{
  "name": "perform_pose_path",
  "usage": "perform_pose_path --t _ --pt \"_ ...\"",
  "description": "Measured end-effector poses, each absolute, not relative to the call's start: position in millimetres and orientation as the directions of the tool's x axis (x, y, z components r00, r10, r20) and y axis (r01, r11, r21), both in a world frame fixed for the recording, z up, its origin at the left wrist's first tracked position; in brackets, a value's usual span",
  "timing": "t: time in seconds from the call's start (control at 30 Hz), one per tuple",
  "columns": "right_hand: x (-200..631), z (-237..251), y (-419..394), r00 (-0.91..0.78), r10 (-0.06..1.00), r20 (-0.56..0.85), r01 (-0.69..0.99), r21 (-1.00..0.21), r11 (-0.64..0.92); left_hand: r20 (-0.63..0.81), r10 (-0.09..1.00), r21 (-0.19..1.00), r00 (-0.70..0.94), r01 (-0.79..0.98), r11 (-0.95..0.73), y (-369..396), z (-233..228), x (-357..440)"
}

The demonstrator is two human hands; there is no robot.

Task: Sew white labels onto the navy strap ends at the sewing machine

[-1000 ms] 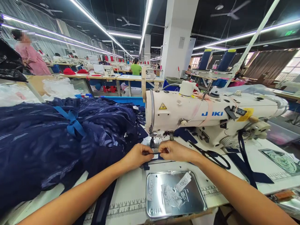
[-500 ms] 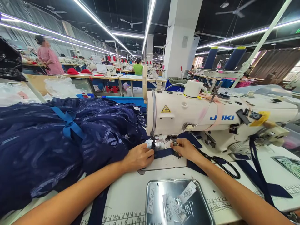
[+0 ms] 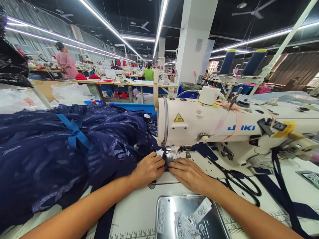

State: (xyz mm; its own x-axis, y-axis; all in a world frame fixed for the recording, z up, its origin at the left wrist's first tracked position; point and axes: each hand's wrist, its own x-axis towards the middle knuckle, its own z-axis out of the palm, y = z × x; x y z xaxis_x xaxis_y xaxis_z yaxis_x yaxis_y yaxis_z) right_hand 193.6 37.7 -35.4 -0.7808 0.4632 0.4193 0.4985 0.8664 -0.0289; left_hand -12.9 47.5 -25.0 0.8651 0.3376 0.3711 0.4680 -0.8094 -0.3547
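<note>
My left hand (image 3: 149, 169) is closed, its curled fingers pinching a navy fabric strip (image 3: 167, 167) just left of the presser foot (image 3: 164, 156). On the right side of the foot, my right hand (image 3: 188, 174) lies flat with fingers stretched out, fingertips by the strip. Most of the strip is hidden under both hands. Above them is the head of a white sewing machine (image 3: 184, 129). A large heap of navy garments (image 3: 112, 132), tied with a blue ribbon (image 3: 74, 131), lies against my left forearm.
Black scissors (image 3: 243, 182) lie right of my right hand. In front sits a shiny metal tin (image 3: 168, 200) with woven labels (image 3: 203, 209) on it. Navy strips (image 3: 281, 192) hang at the right. Thread cones (image 3: 254, 63) stand behind the machine. Other people work farther back.
My right hand has left the spring-like knob under the machine head and come down and left, flattening beside the presser foot. My left hand stays at the strip. The view shifts slightly.
</note>
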Motion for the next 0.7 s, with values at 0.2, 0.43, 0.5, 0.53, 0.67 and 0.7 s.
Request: perform_pose_path --t 0.2,0.43,0.5,0.53,0.67,0.7 --pt "193 -41 32 -0.792 0.48 0.377 0.534 0.046 0.844 0.332 0.584 -0.006 0.74 0.621 -0.784 46 -30 -21" --pt "190 -37 35 -0.787 0.538 0.301 0.585 0.089 0.806 0.228 0.644 0.071 0.73 0.648 -0.759 62 -25 -23" --pt "190 -37 37 -0.786 0.537 0.307 0.585 0.089 0.806 0.258 0.626 0.036 0.736 0.64 -0.768 63 -26 -23" --pt "190 -37 38 -0.785 0.533 0.315 0.583 0.087 0.808 0.275 0.613 0.015 0.74 0.634 -0.773 63 -27 -24" --pt "190 -41 41 -0.777 0.525 0.346 0.581 0.073 0.811 0.312 0.578 -0.047 0.754 0.621 -0.783 64 -33 -27" --pt "189 -42 42 -0.772 0.532 0.348 0.586 0.066 0.807 0.313 0.577 -0.055 0.754 0.621 -0.782 64 -34 -28"
